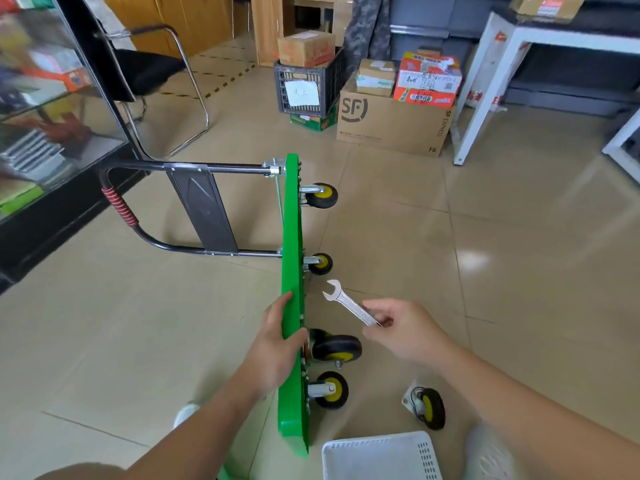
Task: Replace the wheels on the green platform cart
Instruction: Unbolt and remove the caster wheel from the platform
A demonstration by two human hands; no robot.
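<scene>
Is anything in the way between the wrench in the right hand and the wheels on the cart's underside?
Nothing visible. Only bare floor shows between the wrench and the nearest mounted wheel. The loose wheel and white basket lie nearer the person, off that line.

Your left hand (277,344) grips the green cart (293,271) — it stands on edge. Your right hand (401,330) pinches a wrench (349,303) beside it.

The green cart (292,237) stands on its long edge on the floor (502,271), black handle (194,209) out left, four black-and-yellow wheels (322,195) on its right face. A loose wheel (427,407) lies by its near end. A silver wrench (349,303) is held beside it.
</scene>
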